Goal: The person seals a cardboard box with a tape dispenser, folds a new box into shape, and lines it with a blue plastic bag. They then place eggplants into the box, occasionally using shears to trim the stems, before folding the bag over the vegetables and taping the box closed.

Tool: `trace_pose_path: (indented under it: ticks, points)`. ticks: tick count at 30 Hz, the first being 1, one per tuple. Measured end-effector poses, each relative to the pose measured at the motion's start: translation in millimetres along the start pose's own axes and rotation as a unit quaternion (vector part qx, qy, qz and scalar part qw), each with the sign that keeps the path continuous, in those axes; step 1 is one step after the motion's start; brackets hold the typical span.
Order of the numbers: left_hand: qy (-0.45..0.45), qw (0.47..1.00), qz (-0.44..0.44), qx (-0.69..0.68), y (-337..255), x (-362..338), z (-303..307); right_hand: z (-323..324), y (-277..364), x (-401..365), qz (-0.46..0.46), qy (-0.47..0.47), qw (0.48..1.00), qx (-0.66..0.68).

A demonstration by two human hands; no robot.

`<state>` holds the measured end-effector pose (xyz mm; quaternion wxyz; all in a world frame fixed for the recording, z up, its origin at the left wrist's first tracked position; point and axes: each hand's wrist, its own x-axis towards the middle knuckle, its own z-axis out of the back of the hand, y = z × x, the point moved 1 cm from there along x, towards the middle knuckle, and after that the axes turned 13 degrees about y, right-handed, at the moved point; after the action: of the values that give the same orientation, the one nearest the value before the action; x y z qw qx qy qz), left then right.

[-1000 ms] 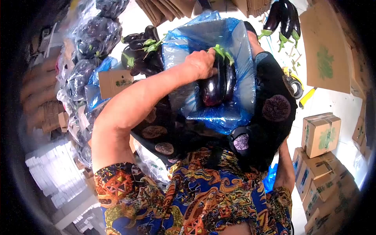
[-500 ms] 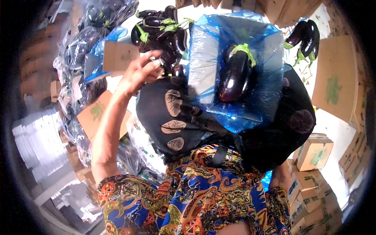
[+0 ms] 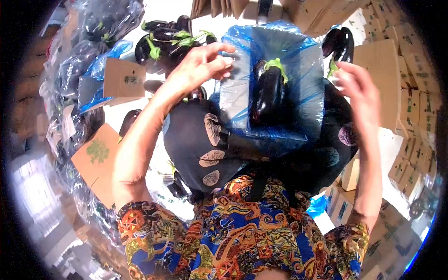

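A box lined with blue plastic (image 3: 235, 100) stands between my knees. Inside it, dark glossy eggplants (image 3: 268, 95) lie with a green stem cap toward the far end. My left hand (image 3: 203, 67) hovers at the box's left rim, its fingers loosely bent and apart, nothing seen in them. Past the right rim is my right hand (image 3: 358, 91), half curled with fingers apart and no object visible in it. Close to its fingertips is the green stem end of the eggplants on the right (image 3: 339, 42).
More eggplants (image 3: 161, 49) are piled beyond my left hand. A small open carton with blue film (image 3: 123, 77) and clear bags of eggplants (image 3: 77, 70) line the left. Cardboard boxes (image 3: 413, 135) are stacked at the right, near a large cardboard panel (image 3: 378, 70).
My left hand has moved right, from the eggplant pile to the box's left rim. My right hand has come up into view beside the right rim. The whole view has shifted slightly.
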<state>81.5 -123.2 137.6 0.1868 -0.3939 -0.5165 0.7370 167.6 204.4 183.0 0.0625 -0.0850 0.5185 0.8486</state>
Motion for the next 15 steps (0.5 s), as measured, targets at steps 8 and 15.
trace_pose_path:
  ticks: [8,15]
  points:
    - [-0.011,0.99,0.014,-0.141,44.6,-6.8,0.1,-128.0,-94.1,119.0,-0.251,0.227,0.907,-0.252]
    - [-0.045,0.974,0.005,-0.221,74.3,-16.3,-3.5,-136.6,-106.1,118.5,-0.306,0.192,0.918,-0.162]
